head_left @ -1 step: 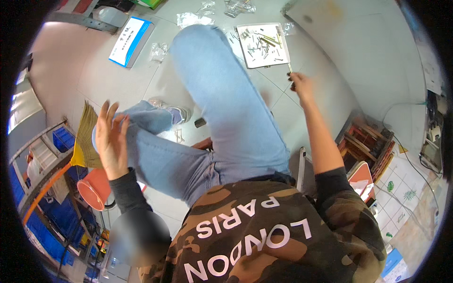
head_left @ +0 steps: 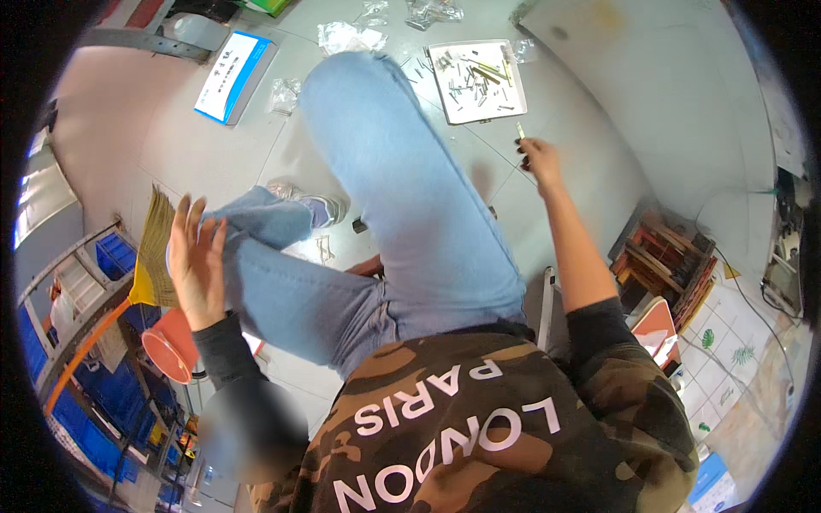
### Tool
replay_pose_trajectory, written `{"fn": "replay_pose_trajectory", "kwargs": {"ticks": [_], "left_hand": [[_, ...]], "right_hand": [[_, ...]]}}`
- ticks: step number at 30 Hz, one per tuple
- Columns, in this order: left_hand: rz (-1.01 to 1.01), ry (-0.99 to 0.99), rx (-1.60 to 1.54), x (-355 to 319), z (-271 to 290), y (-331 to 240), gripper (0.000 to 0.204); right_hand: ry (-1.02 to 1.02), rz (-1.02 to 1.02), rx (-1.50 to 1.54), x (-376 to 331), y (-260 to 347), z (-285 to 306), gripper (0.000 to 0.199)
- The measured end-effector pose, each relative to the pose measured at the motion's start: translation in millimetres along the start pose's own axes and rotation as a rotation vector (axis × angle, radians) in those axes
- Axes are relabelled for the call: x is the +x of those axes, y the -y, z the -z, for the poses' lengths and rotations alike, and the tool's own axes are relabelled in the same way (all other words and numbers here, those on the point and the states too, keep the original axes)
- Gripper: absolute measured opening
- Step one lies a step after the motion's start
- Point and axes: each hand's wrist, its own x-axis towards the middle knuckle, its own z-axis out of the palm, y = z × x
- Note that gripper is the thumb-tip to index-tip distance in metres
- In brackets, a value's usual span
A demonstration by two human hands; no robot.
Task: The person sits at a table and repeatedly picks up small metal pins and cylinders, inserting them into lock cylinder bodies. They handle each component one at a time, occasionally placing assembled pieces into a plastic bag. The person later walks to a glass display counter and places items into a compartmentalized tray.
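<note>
My right hand (head_left: 540,161) is held over the floor at the right, its fingertips pinched on a thin pale stick-like piece (head_left: 520,131) too small to name exactly. Just beyond it lies a shallow white tray (head_left: 511,108), strewn with many small dark and yellowish slender metal-looking pieces (head_left: 486,75). My left hand (head_left: 198,269) is raised beside my bent left knee, fingers spread and nothing in them. Whether it touches the jeans I cannot tell. A straw broom (head_left: 154,248) with a yellow collar and orange handle stands close by that hand.
A blue-and-white box (head_left: 235,77) and clear plastic bags (head_left: 351,38) lie on the tiled floor ahead. A red bucket (head_left: 171,346) stands left, by a metal rack with blue bins (head_left: 115,254). At right are a pale cabinet-like panel (head_left: 667,103) and stacked brown wooden frames (head_left: 658,256).
My right hand has drawn back slightly from the tray with the pale piece, leaving a wider gap. My left hand has shifted a little to the left.
</note>
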Motion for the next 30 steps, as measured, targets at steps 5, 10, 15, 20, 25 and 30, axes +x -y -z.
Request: {"fn": "replay_pose_trajectory", "kwargs": {"ticks": [5, 10, 15, 20, 25, 30], "left_hand": [[0.170, 0.128, -0.443, 40.3, 52.1, 7.0, 0.051], [0.177, 0.026, -0.408, 69.2, 53.3, 10.8, 0.061], [0.239, 0.125, -0.420, 81.9, 44.9, 10.0, 0.067], [0.253, 0.102, -0.385, 84.9, 43.6, 11.9, 0.067], [0.256, 0.082, -0.353, 82.9, 43.4, 12.3, 0.066], [0.257, 0.117, -0.367, 84.5, 42.8, 12.1, 0.066]], "right_hand": [[0.042, -0.307, -0.078, 83.4, -99.4, -54.2, 0.019], [0.109, -0.236, -0.190, 145.0, -91.9, -123.1, 0.023], [-0.109, -0.189, -0.034, 157.5, -91.1, -148.3, 0.021], [-0.450, -0.568, 0.446, 143.5, -112.3, -122.5, 0.018], [-0.427, -0.654, 0.437, 159.2, -124.1, -114.9, 0.014], [-0.359, -0.712, 0.432, 143.7, -113.8, -99.1, 0.022]]}}
